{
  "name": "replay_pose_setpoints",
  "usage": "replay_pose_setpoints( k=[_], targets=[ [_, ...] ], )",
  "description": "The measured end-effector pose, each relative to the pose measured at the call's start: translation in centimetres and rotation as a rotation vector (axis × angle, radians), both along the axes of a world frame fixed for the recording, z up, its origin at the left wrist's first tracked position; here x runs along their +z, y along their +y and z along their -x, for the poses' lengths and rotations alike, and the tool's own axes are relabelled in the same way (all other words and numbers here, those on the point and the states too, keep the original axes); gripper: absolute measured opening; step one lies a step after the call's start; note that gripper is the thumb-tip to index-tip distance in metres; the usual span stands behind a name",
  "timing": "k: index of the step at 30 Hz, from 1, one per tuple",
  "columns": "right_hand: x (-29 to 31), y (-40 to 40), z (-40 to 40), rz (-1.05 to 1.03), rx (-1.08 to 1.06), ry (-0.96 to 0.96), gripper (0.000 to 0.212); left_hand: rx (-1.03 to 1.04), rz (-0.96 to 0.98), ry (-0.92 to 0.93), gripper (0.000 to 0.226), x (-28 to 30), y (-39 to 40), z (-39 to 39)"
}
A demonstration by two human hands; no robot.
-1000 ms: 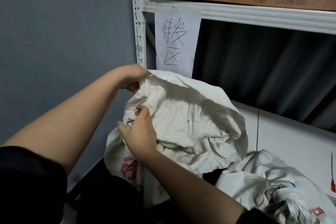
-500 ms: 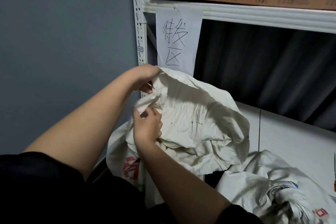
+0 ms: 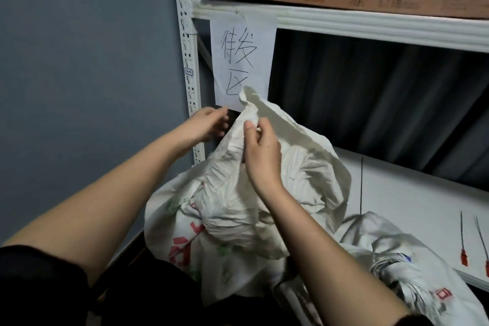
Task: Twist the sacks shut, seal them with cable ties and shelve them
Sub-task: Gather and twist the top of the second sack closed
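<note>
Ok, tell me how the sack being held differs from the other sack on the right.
The held sack has its top pulled up in front of the paper sign, pinched by the right hand; the right sack lies low and slumped, untouched. The held sack's mouth hangs loose and open; the right sack's mouth cannot be made out. The left hand is at the held sack's edge. Both are white with red print.

Person's own body, head view — two bare forearms enter from the lower edge, each ending in an ungloved hand: left hand (image 3: 205, 124), right hand (image 3: 260, 149). No rings, watch or wristbands show. Short black sleeves cover the upper arms — the left sleeve (image 3: 39, 286) shows broadly, the right sleeve (image 3: 420, 321) only as a dark sliver.
</note>
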State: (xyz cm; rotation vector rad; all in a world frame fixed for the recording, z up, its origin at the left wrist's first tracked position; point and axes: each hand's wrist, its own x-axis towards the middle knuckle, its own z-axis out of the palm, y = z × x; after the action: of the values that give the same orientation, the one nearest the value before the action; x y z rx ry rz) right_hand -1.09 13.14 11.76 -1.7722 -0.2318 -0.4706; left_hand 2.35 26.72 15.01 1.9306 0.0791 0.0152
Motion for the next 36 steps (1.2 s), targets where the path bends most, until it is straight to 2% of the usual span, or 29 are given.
replay_pose_setpoints(
  k=[2,4,5,7,8,9,10,12,14,18,19,21,23,25,27,29,33,36],
  targets=[
    [0.8,-1.3,-1.4,0.008,-0.054,-0.029,0.032,-0.051,0.029,-0.067,0.027,-1.6,-0.2,0.5],
    [1.6,-2.4,-2.7,0.064,-0.099,-0.064,0.027,-0.177,-0.117,-0.120,0.027,-3.4,0.2,1.0],
    [2.1,-3.0,-3.1,0.107,-0.111,-0.074,0.024,-0.252,-0.228,-0.134,0.036,-4.2,0.4,1.1],
    [3.1,-3.8,-3.8,0.232,-0.098,-0.054,0.021,-0.363,-0.440,-0.137,0.077,-5.3,0.7,1.3],
    [3.6,-4.0,-4.1,0.313,-0.077,-0.020,0.023,-0.391,-0.496,-0.131,0.093,-5.6,0.7,1.2],
    [4.1,-4.3,-4.4,0.392,-0.046,0.017,0.026,-0.402,-0.509,-0.139,0.101,-5.7,0.5,1.1],
    [4.7,-4.4,-4.8,0.448,-0.006,0.043,0.027,-0.384,-0.495,-0.160,0.099,-5.8,0.3,0.9],
    [5.8,-4.6,-5.3,0.448,0.080,0.050,0.027,-0.267,-0.478,-0.221,0.073,-5.9,-0.6,0.4],
    [6.6,-4.9,-5.4,0.293,0.131,0.050,0.024,-0.118,-0.456,-0.254,0.046,-6.1,-0.8,-0.4],
    [4.8,-4.4,-3.4,-0.108,0.117,0.078,0.015,0.087,-0.264,-0.258,0.013,-6.5,-0.5,-1.4],
    [3.5,-4.0,-2.3,-0.155,0.071,0.033,0.018,0.165,-0.245,-0.259,0.008,-6.4,-0.4,-1.5],
    [0.2,-3.5,0.5,-0.177,-0.045,-0.081,0.017,0.348,-0.214,-0.253,0.012,-6.1,-0.1,-2.0],
    [-2.9,-2.5,2.9,0.005,-0.042,-0.075,0.013,0.502,-0.160,-0.236,0.018,-5.6,0.5,-2.7],
    [-6.1,-1.3,3.9,0.318,0.012,-0.047,0.019,0.589,-0.065,-0.194,0.022,-5.2,0.8,-3.4],
    [-9.0,-0.1,3.4,0.580,-0.044,-0.137,0.051,0.624,0.024,-0.151,0.026,-4.7,0.4,-3.5],
    [-10.7,0.7,2.3,0.706,-0.142,-0.183,0.070,0.624,0.089,-0.137,0.035,-4.3,0.0,-3.1],
    [-10.8,-0.1,0.1,0.783,-0.250,-0.168,0.058,0.577,0.144,-0.125,0.054,-4.9,0.3,-2.8],
    [-10.0,-1.5,-1.1,0.636,-0.119,-0.191,0.024,0.542,0.134,-0.156,0.044,-5.1,0.5,-2.1]
  ],
)
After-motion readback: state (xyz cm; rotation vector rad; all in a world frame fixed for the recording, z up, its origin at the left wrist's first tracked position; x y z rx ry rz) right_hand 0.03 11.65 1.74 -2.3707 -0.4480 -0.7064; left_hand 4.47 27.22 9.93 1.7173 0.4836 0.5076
